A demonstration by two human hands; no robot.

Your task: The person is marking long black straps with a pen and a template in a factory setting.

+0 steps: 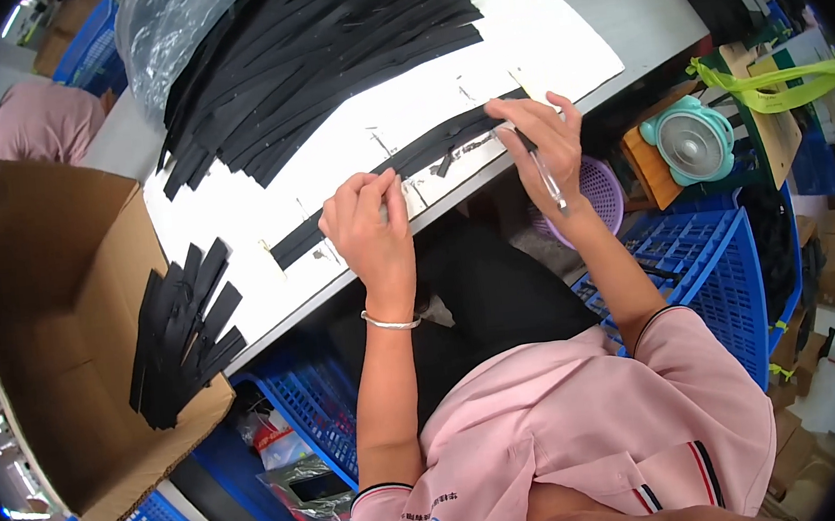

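Note:
One long black fabric strip (436, 144) lies along the near edge of the white board (578, 44), over small pen marks. My left hand (371, 223) is closed at the strip's middle-left part, thumb and forefinger together on its near edge. My right hand (544, 148) holds a clear pen (550, 185) tucked against the palm, its fingertips touching the strip near its right end. A short black scrap (445, 165) lies just below the strip between my hands. Beyond them spreads a large pile of black strips (318, 59).
A smaller bunch of black strips (183, 328) rests across the table's left end and an open cardboard box (55, 255). Clear plastic (155, 45) borders the big pile. Blue crates (719, 262), a purple basket (600, 198) and a teal fan (691, 141) stand right. Another person (42, 121) is far left.

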